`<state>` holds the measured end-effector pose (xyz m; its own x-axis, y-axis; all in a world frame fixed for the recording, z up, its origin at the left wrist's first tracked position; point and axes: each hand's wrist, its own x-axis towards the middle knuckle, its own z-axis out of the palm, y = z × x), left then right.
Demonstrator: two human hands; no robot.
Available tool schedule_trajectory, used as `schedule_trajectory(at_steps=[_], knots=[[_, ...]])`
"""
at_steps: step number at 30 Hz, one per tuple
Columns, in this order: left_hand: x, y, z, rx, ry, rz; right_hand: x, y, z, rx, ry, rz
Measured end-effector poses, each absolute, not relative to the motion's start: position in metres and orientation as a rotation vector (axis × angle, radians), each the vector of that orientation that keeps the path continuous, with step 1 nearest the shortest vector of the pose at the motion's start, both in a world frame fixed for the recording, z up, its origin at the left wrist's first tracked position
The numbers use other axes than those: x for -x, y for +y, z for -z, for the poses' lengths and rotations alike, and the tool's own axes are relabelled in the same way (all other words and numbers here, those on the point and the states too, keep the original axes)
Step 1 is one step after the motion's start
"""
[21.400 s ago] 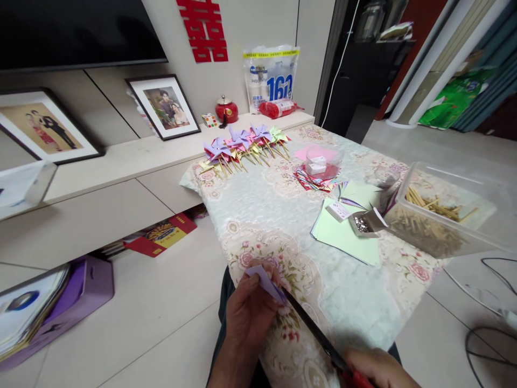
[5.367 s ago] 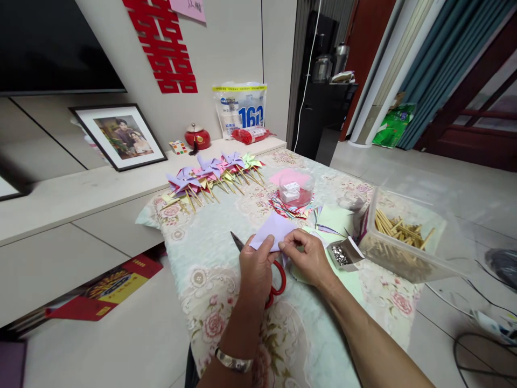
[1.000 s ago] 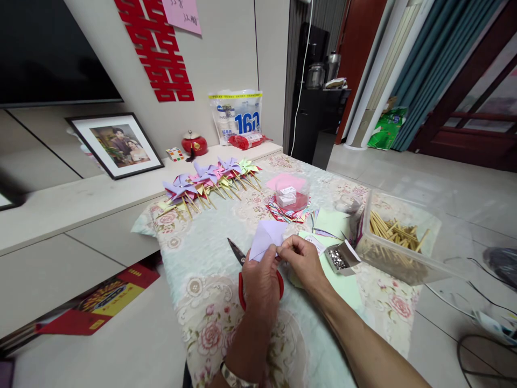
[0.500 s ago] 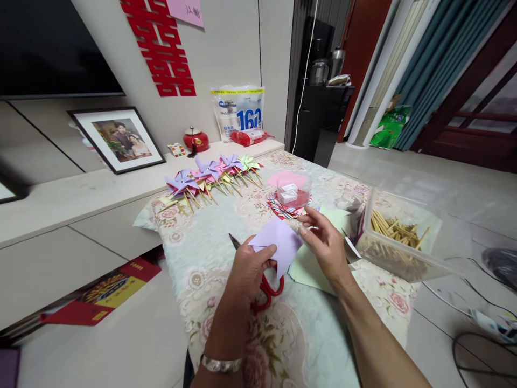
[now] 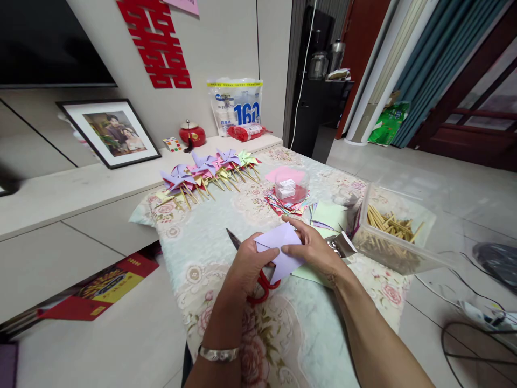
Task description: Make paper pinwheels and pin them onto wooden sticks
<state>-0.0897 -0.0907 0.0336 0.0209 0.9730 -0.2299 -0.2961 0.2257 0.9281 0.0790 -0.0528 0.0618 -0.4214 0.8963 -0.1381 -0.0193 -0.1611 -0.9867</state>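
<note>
A purple square of paper (image 5: 278, 253), slit in from its corners, is between my two hands above the table. My left hand (image 5: 252, 258) pinches its left side, thumb on top. On its right side my right hand (image 5: 313, 248) closes with the thumb on the face and fingers behind. Red-handled scissors (image 5: 260, 293) show beneath my left hand, the blades pointing up and left; whether they touch the hand I cannot tell. Green paper sheets (image 5: 309, 272) lie under my right hand. Beside that wrist stands a small open box (image 5: 337, 245) of small shiny pieces.
Finished paper pinwheels (image 5: 205, 167) on sticks lie in a row at the far left. A clear round tub (image 5: 291, 186) rests on patterned papers (image 5: 278, 205). More green squares (image 5: 329, 215) lie nearby. At right, a clear plastic bin (image 5: 398, 253) holds wooden sticks (image 5: 390, 223).
My right hand has come in from the right and taken hold of the purple paper. My left hand keeps its grip. The view has shifted slightly.
</note>
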Motion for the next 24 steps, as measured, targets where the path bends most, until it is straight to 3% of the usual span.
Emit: schedule_trajectory(at_steps=[24], knots=[[0.072, -0.09, -0.043, -0.565, 1.018, -1.368, -0.064, -0.054, -0.056, 1.043, -1.392, -1.403]])
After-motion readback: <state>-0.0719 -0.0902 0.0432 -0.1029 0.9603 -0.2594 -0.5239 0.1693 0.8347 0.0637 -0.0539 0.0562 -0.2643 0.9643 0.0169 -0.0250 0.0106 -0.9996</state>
